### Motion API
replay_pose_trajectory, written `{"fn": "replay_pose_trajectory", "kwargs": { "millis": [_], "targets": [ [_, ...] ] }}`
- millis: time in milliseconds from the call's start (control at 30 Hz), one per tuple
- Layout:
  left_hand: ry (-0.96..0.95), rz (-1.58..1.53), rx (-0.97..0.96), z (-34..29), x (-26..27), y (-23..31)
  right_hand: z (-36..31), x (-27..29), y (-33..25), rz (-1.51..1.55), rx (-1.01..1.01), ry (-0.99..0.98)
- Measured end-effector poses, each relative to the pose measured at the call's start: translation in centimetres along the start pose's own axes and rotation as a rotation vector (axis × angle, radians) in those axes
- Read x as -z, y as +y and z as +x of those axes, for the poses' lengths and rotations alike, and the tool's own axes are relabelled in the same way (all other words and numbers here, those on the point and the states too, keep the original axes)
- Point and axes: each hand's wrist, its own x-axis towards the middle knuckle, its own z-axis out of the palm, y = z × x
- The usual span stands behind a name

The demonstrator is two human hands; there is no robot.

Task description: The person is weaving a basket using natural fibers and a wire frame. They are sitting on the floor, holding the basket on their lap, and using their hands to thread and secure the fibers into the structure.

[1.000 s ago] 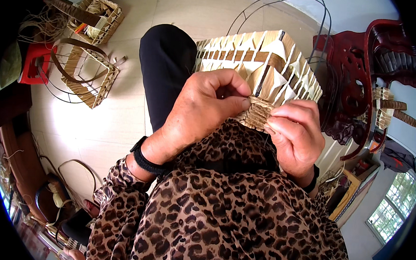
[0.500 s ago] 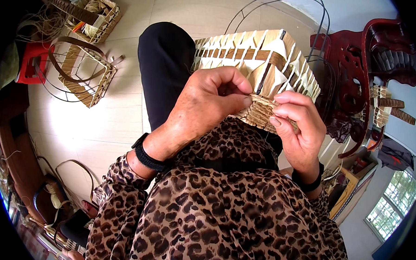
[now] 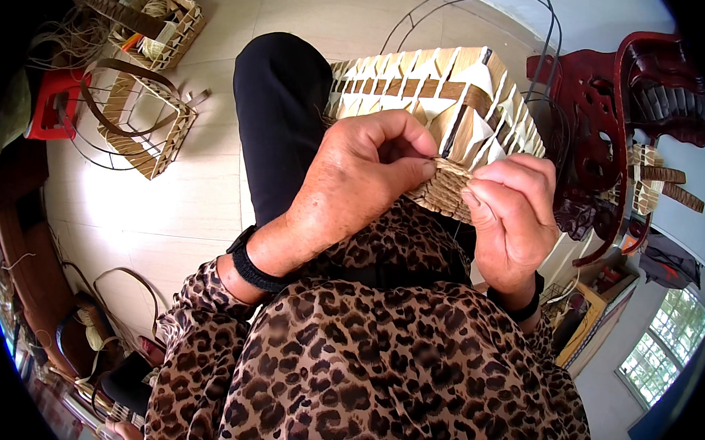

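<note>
A wooden-strip basket [image 3: 421, 90] with pale lacing and white folded pieces rests tilted on my lap, one corner toward me. Its near side is a band of braided straw weave [image 3: 442, 194]. At the upper edge of that band, my left hand [image 3: 355, 169] pinches a straw strand [image 3: 452, 166] between thumb and index finger. The strand runs across to my right hand [image 3: 518, 215], whose thumb and fingers are pressed together on it. Part of the weave is hidden behind my fingers.
A second basket [image 3: 163, 50] holding fibre coils stands at the far left, beside an unfinished basket frame [image 3: 146, 164] and a red plastic object [image 3: 49, 104]. A dark red carved chair [image 3: 588, 144] stands at right. Thin black wire hoops [image 3: 555, 40] rise behind the lap basket.
My right hand has closed its fingertips on the strand and shifted slightly right. My left hand has moved a little right, still pinching. The basket has barely moved.
</note>
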Motion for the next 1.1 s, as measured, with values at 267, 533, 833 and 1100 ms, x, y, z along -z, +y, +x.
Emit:
{"fn": "replay_pose_trajectory", "kwargs": {
  "millis": [267,533,833,1100],
  "targets": [
    [0.009,-0.036,-0.003,-0.9,0.2,-0.8,-0.9,-0.1,0.7,0.255,-0.236,0.06],
    [-0.03,-0.151,0.054,-0.7,0.5,-0.8,-0.8,0.3,0.8,0.27,-0.266,0.014],
    [-0.034,-0.06,0.024,-0.8,0.5,-0.9,-1.2,0.2,0.6,0.163,-0.202,-0.03],
    [-0.005,-0.12,-0.048,-1.1,0.1,-1.2,-1.2,-0.1,0.5,0.114,-0.157,-0.006]
  ]
}}
